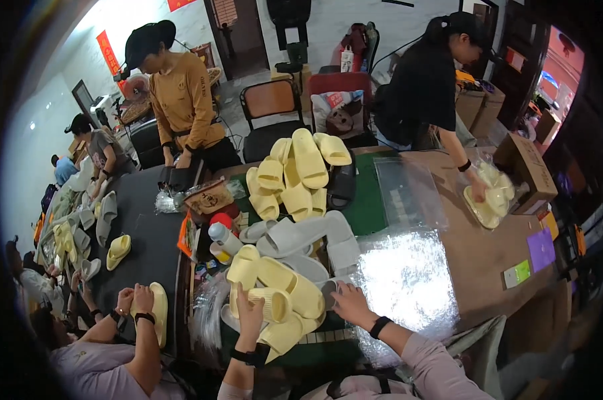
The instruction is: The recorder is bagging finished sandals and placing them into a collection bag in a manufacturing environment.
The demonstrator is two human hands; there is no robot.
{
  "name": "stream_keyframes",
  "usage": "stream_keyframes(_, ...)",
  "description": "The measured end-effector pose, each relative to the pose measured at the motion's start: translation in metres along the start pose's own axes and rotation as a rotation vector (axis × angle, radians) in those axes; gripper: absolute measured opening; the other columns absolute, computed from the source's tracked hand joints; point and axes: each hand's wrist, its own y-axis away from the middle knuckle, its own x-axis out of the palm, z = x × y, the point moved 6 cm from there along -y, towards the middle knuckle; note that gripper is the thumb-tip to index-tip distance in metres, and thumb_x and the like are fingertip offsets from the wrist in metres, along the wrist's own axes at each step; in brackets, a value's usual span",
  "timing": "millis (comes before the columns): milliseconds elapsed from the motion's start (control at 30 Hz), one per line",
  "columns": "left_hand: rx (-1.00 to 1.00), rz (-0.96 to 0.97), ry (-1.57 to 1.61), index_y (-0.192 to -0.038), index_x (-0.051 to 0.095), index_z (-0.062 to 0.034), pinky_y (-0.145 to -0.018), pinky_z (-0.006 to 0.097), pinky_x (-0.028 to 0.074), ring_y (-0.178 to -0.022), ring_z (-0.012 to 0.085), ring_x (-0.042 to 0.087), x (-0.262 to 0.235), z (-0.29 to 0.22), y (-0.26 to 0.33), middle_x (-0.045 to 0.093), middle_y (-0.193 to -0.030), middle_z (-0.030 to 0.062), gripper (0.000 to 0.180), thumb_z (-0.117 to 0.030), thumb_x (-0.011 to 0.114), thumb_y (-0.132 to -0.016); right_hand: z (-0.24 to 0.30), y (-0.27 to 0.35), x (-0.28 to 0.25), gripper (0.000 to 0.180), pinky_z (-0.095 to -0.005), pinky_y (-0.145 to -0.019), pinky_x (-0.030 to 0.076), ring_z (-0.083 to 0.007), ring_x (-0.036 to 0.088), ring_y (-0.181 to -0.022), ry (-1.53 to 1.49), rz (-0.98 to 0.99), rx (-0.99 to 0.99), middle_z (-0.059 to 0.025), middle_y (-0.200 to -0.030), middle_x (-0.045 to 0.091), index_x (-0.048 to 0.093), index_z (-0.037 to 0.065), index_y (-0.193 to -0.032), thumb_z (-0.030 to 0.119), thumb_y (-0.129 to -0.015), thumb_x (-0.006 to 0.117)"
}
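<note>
In front of me lies a pile of yellow slippers [300, 291] with ribbed straps. My left hand [249, 316] is at the pile's left side, its fingers closed at the edge of a yellow slipper [272, 301]. On the right of the pile, my right hand [353, 305] has its fingers curled on a grey slipper [329, 293], partly hidden by the hand. More grey slippers [295, 237] lie just beyond the yellow ones. Farther back sits a second heap of yellow slippers [307, 160], with dark slippers [342, 181] beside it.
Shiny clear plastic bags [408, 287] lie to my right, and crumpled film [210, 310] to my left. Bottles [223, 235] stand near the grey slippers. Across the table, a person's hand [476, 185] touches bagged yellow slippers [495, 193] beside a cardboard box [525, 173]. At left, co-workers handle slippers along a black belt [145, 223].
</note>
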Motion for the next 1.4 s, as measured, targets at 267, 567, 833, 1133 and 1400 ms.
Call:
stream_keyframes(267,0.068,0.017,-0.897,-0.14,0.028,-0.0108,-0.102,0.064,0.006,-0.133,0.0444,0.008,0.012,-0.009,0.106,0.008,-0.144,0.0269,0.078,-0.026,0.069,-0.074,0.007,-0.015,0.025,0.021,-0.0433,-0.088,0.037,-0.0353,0.044,-0.111,0.377,-0.04,-0.062,-0.0248,-0.129,0.041,0.064,0.005,-0.089,0.017,-0.072,0.062)
stream_keyframes(567,0.086,-0.006,-0.86,-0.141,0.026,-0.0098,-0.106,0.056,0.012,-0.131,0.0484,0.011,0.01,0.048,0.124,0.007,-0.143,0.0287,0.085,-0.026,0.073,-0.071,0.041,-0.012,-0.021,0.032,-0.0518,-0.098,0.03,-0.0454,0.033,-0.124,0.177,0.073,-0.163,-0.0247,-0.139,0.029,0.057,0.007,-0.106,0.019,-0.076,0.062)
stream_keyframes(833,0.114,-0.127,-0.718,-0.137,0.033,-0.005,-0.105,0.049,0.023,-0.13,0.0463,0.02,0.015,0.053,0.101,0.011,-0.142,0.0287,0.074,-0.018,0.071,-0.075,0.028,-0.009,-0.032,0.031,-0.0524,-0.095,0.031,-0.0418,0.038,-0.118,-0.176,0.193,-0.131,-0.0222,-0.136,0.032,0.054,0.011,-0.101,0.029,-0.078,0.064)
stream_keyframes(1133,0.265,-0.131,-0.63,-0.133,0.038,-0.0026,-0.103,0.046,0.027,-0.129,0.046,0.022,0.032,0.033,0.078,0.009,-0.142,0.0291,0.065,-0.018,0.069,-0.078,0.004,0.005,-0.057,0.035,-0.0293,-0.069,0.043,-0.0202,0.054,-0.083,-0.517,0.578,-0.03,-0.0113,-0.096,0.051,0.052,0.006,-0.089,0.04,-0.089,0.053)
stream_keyframes(1400,0.402,0.021,-0.721,-0.135,0.034,-0.0045,-0.105,0.047,0.025,-0.131,0.0459,0.019,0.06,0.027,0.097,0.009,-0.144,0.029,0.068,-0.015,0.068,-0.076,0.005,0.05,-0.083,0.045,-0.0291,-0.083,0.047,-0.0135,0.056,-0.096,-1.708,0.55,0.125,-0.0039,-0.111,0.056,0.047,0.007,-0.124,0.042,-0.094,0.044)
